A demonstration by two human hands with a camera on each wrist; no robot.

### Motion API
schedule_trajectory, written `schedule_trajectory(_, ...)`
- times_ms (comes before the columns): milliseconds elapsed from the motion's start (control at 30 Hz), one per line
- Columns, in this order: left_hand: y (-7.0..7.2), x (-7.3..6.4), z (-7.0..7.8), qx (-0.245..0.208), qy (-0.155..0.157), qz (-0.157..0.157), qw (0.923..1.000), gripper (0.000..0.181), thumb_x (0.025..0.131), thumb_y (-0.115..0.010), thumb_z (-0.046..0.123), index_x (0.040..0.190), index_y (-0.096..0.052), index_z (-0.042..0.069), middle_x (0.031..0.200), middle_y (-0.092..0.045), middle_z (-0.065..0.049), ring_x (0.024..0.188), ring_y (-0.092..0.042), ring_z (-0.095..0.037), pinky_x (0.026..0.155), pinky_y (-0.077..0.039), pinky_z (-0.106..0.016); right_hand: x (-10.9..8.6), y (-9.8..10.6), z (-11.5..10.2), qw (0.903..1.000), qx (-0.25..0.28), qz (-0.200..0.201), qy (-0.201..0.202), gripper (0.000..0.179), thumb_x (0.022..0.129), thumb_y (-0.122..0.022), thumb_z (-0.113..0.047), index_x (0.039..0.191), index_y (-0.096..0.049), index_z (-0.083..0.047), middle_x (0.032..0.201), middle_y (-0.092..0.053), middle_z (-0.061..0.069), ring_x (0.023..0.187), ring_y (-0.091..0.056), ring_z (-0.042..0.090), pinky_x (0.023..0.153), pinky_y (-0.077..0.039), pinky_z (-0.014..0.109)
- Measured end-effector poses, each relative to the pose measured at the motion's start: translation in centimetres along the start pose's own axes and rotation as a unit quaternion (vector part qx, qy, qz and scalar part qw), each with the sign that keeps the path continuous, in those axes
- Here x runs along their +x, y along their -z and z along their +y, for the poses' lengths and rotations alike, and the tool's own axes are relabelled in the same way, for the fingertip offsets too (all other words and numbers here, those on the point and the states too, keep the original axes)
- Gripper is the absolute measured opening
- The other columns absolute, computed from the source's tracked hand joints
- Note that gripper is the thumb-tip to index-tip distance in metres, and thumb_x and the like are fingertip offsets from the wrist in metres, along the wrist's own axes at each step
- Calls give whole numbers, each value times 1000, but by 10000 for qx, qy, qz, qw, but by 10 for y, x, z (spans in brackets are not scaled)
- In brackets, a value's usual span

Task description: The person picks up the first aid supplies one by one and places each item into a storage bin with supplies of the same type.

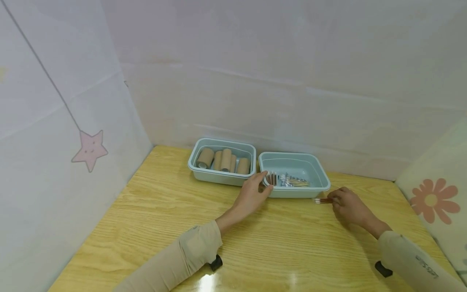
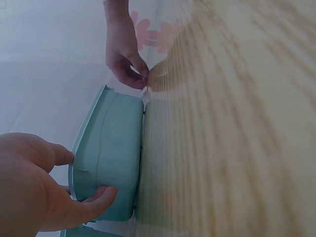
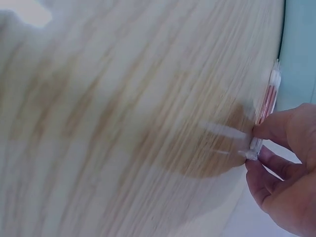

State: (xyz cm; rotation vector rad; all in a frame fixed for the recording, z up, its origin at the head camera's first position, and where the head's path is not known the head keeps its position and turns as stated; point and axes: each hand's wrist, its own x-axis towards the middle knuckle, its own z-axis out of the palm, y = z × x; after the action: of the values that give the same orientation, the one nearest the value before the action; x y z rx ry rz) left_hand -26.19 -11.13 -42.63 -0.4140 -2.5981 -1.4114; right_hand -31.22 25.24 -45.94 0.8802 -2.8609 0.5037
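My left hand (image 1: 252, 195) grips the front left corner of the right-hand pale blue plastic tub (image 1: 300, 194). In the left wrist view the thumb presses the tub's outer wall (image 2: 114, 148) and the other fingers are at its rim. On the table just right of that tub, my right hand (image 1: 351, 207) pinches one end of a clear packet of cotton swabs (image 3: 268, 102) with red-brown sticks and white tips. Inside the tub lie similar brown swabs (image 1: 272, 179) and clear-wrapped swabs with pale sticks (image 1: 297, 182).
A second pale blue tub (image 1: 222, 177) stands to the left, holding several tan bandage rolls (image 1: 226, 159). Both tubs sit near the back edge of the wooden table (image 1: 284, 243). A pale cloth wall (image 1: 255, 89) rises behind and at both sides.
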Motion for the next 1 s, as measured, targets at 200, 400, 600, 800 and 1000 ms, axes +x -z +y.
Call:
schedule_trajectory(200, 0, 0, 1, 45, 1, 9, 10000, 55, 93, -55, 36, 141, -39, 16, 138, -41, -5, 104, -53, -15, 86, -44, -32, -6, 3, -2, 9994, 178, -110, -290, 17, 89, -57, -3, 102, -68, -6, 97, -60, 6, 87, -53, 23, 72, -45, 42)
schedule_trajectory(400, 0, -1, 2, 6, -44, 20, 10000, 54, 93, -55, 36, 141, -40, 15, 138, -42, -5, 98, -54, -12, 84, -44, -32, -14, 6, -6, 9989, 309, -181, -305, 16, 88, -60, -5, 103, -67, -8, 93, -60, 2, 78, -52, 16, 67, -45, 37)
schedule_trajectory(600, 0, -1, 0, -142, -55, -10, 9999, 54, 93, -56, 33, 141, -39, 15, 138, -41, -5, 91, -55, -6, 77, -46, -26, -27, 11, -10, 9985, 377, -128, -379, 18, 89, -60, -7, 107, -65, -9, 94, -58, -1, 84, -54, 15, 71, -46, 39)
schedule_trajectory(800, 0, -1, -2, -87, -11, -10, 10000, 54, 93, -57, 32, 141, -39, 15, 139, -40, -4, 89, -54, -4, 76, -47, -25, -36, 19, -23, 9986, 499, 74, -171, 18, 89, -62, -11, 107, -64, -13, 96, -59, -3, 83, -55, 13, 68, -47, 39)
schedule_trajectory(1000, 0, -2, 0, -168, -71, -10, 9998, 54, 93, -58, 28, 141, -39, 13, 138, -41, -6, 87, -56, -4, 72, -48, -23, -36, 28, -42, 9974, 631, 345, -96, 19, 89, -64, -15, 109, -62, -17, 98, -59, -6, 85, -55, 11, 65, -47, 32)
